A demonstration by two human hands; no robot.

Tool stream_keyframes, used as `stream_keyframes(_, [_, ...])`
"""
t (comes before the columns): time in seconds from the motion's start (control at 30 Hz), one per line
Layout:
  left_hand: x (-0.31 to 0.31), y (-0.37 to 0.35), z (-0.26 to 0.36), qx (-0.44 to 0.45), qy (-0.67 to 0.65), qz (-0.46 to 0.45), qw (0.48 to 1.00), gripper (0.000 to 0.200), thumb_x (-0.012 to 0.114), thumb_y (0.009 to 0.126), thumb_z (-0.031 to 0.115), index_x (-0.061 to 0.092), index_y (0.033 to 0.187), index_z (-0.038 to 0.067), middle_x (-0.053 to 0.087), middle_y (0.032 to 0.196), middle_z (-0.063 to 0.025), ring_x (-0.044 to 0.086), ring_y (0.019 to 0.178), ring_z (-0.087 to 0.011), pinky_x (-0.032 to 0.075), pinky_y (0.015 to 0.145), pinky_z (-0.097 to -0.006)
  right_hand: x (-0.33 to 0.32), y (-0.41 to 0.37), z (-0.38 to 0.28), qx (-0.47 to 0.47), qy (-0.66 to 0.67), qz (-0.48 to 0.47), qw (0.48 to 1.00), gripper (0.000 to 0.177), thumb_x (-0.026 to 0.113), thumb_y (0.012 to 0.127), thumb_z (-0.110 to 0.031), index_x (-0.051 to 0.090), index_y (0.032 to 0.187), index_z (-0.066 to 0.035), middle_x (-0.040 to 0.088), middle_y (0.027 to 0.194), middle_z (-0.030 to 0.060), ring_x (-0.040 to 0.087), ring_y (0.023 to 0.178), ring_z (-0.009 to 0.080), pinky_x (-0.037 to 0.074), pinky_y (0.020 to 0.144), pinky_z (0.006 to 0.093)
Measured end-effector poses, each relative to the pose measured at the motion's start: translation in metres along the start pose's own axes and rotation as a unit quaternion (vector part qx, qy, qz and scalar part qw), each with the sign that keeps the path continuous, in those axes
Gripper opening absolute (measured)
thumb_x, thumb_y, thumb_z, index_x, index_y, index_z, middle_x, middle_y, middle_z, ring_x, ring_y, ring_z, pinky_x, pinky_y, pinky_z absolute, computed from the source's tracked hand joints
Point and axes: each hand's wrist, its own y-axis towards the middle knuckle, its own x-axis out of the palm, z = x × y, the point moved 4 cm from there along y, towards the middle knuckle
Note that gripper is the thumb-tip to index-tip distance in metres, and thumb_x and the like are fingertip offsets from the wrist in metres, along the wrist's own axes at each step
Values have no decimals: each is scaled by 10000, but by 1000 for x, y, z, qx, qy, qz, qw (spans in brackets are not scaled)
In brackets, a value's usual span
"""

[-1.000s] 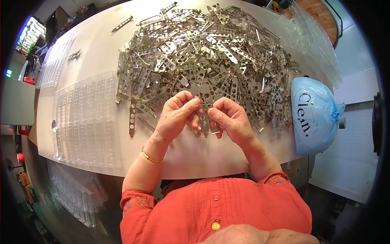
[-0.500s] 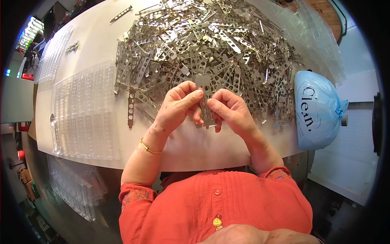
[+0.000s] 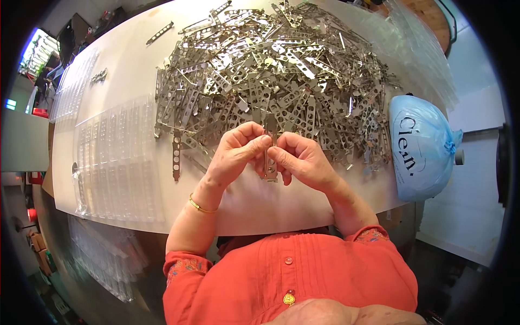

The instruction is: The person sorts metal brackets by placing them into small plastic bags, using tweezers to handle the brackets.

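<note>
My left hand (image 3: 238, 153) is closed, thumb against fingers, on the left edge of a metal bracket (image 3: 270, 165) with holes. Gripping the same bracket from the right is my right hand (image 3: 301, 159), its thumb pressed near its fingers. The bracket points away from me, its middle partly covered by my fingers. Just beyond my hands lies a large pile of similar metal brackets (image 3: 254, 81). One loose bracket (image 3: 176, 157) sits at the pile's lower left edge.
Clear plastic trays (image 3: 116, 157) lie on the white table (image 3: 189, 216) at the left. More trays (image 3: 108, 254) sit below its edge. A tied blue bag (image 3: 422, 149) stands at the right edge. A single bracket (image 3: 160, 33) lies at the far left, and clear plastic (image 3: 417, 49) at the far right.
My hands have come slightly closer together around the bracket, and the right thumb has shifted left. The camera view has shifted slightly.
</note>
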Motion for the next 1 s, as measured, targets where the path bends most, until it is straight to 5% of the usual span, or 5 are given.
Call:
stream_keyframes(0.3, [19,-6,7,-11,108,-68,992,172,597,1016,170,622,1007,0,675,769,-37,611,594,-78,502,545,-229,-16,1,-6,-162,-26,48,985,270,657,982,-171,558,1200,-46,588,835,-20,542,694,21,451,553,195])
stream_keyframes(0.53, [26,-10,10,-6,88,-89,992,251,595,1027,238,629,1065,-8,688,926,-84,664,807,-138,522,647,-273,-14,-11,-20,-175,39,-5,984,163,597,1006,-74,541,1151,-28,598,878,0,539,672,41,450,571,204])
stream_keyframes(0.8, [53,-12,4,-97,-65,-140,983,449,385,1083,416,604,1089,24,559,758,-35,542,616,-150,442,573,-292,-24,-15,-31,-260,80,-2,962,203,578,1018,-81,539,1209,-23,599,908,6,578,707,39,475,615,197])
stream_keyframes(0.93, [63,-6,-2,-169,-188,-160,954,481,356,1080,442,599,1065,28,445,686,-27,467,536,-176,410,506,-330,-28,-17,-33,-295,-17,79,952,261,558,1032,-118,546,1268,-6,608,854,18,597,680,70,502,591,226])
stream_keyframes(1.0, [70,-3,2,-174,-177,-159,956,470,364,1079,439,595,1047,32,421,674,-18,477,546,-177,411,510,-323,-31,-25,-47,-391,-225,183,873,248,564,1019,-89,567,1251,0,648,837,76,641,641,111,518,565,271])
